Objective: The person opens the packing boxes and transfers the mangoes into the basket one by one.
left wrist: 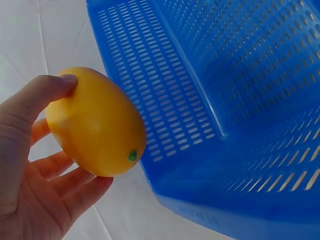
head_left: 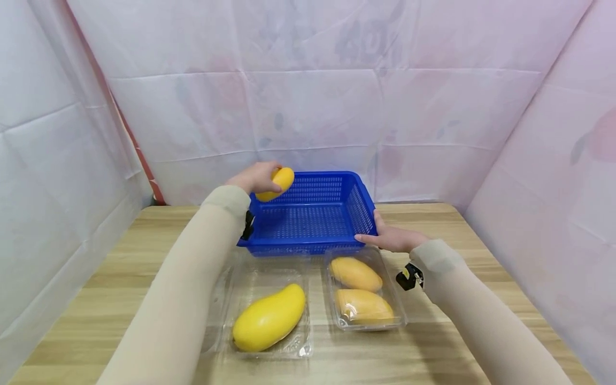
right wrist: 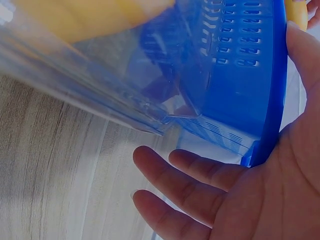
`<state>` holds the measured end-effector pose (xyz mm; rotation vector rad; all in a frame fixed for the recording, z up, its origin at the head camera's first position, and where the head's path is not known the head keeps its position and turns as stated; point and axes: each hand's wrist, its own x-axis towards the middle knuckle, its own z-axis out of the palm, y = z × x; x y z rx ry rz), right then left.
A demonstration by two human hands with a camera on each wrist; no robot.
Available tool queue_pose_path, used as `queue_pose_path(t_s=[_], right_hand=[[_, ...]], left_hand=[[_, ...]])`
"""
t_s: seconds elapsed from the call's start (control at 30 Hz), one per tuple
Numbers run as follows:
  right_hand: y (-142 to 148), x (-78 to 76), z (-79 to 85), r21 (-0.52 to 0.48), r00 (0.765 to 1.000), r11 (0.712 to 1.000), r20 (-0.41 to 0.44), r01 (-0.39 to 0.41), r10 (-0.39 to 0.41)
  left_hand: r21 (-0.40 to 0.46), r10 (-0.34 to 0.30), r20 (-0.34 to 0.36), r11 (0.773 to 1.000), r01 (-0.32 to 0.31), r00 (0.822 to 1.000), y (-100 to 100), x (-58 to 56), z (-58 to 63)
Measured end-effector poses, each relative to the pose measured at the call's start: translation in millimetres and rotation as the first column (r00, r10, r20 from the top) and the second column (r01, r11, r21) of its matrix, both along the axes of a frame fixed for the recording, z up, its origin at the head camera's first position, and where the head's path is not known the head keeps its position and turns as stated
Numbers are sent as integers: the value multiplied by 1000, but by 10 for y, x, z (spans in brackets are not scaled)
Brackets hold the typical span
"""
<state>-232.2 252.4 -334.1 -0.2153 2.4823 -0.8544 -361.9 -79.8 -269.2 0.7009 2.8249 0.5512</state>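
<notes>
My left hand (head_left: 257,177) grips a yellow mango (head_left: 284,179) over the left back part of a blue plastic basket (head_left: 298,241). In the left wrist view the thumb lies on top of the mango (left wrist: 95,125), with fingers beneath and its green stem spot showing. My right hand (head_left: 397,238) touches the basket's front right corner. Its thumb lies along the rim, and the other fingers (right wrist: 180,185) extend loosely outside, as the right wrist view shows. The basket's perforated floor is visible.
In front of the basket, a clear plastic box (head_left: 401,321) contains two orange-yellow mangoes (head_left: 356,274). Left of it, an opened clear box (head_left: 309,334) holds one larger yellow mango (head_left: 269,318). White printed sheeting (head_left: 313,107) encloses the wooden table (head_left: 86,321) behind and at both sides.
</notes>
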Motion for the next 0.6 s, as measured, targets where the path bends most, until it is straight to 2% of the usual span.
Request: queue_pose_path(t_s=[0.2,0.43,0.6], right_hand=[[-39,4,-38,-9,1000,1000,13,-9,9],[-30,35,29,-8,1000,1000,9,-2,2],[-24,37,55,-3,1000,1000,2,-12,12]], left_hand=[[-19,-4,12,1000,4,1000,-33,-22,-85],[-5,8,-8,1000,-8,1000,-55,-49,-103],[-11,14,-33,1000,-14,999,-63,-93,-157]])
